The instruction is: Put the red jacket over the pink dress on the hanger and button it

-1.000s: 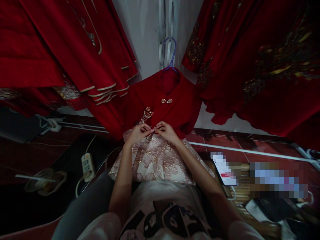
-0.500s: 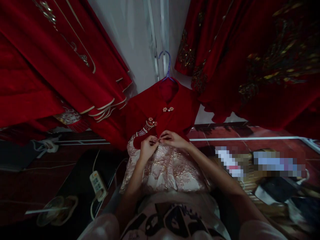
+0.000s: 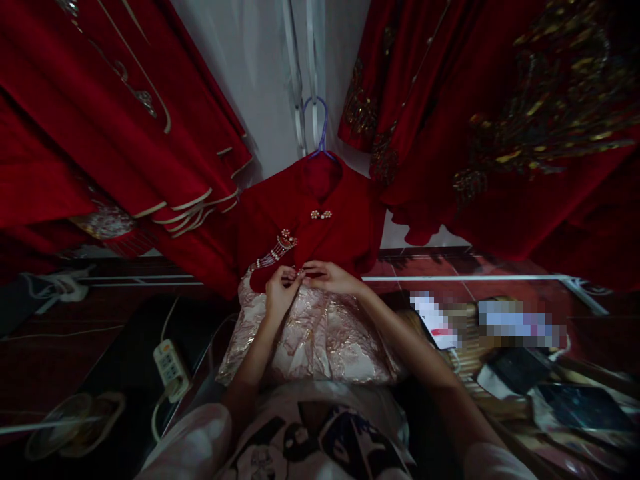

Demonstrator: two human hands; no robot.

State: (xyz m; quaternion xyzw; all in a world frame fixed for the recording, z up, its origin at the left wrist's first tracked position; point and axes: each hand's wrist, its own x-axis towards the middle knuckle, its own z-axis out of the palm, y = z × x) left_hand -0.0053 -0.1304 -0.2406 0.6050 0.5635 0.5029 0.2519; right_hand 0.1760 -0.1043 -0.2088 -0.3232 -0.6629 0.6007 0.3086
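Observation:
A small red jacket (image 3: pixel 345 230) hangs from a purple hanger (image 3: pixel 315 130) over a pale pink and gold skirt (image 3: pixel 315 337). The jacket carries a pearl clasp (image 3: pixel 321 215) at the collar and a beaded tassel brooch (image 3: pixel 280 245) lower left. My left hand (image 3: pixel 280 293) and my right hand (image 3: pixel 327 277) meet at the jacket's lower front edge. Both pinch a small fastening there, fingers curled. What lies between the fingertips is too small to make out.
Large red embroidered garments hang at left (image 3: pixel 100 133) and right (image 3: pixel 500 133). A white power strip (image 3: pixel 170 363) and its cable lie on the dark floor at left, near a clear cup with a straw (image 3: pixel 65 427). Papers and dark objects clutter the surface at right (image 3: pixel 550 393).
The view shifted and the hands have stayed pinched at the jacket's lower front. The beaded tassel now hangs out to the left, more spread than a second ago.

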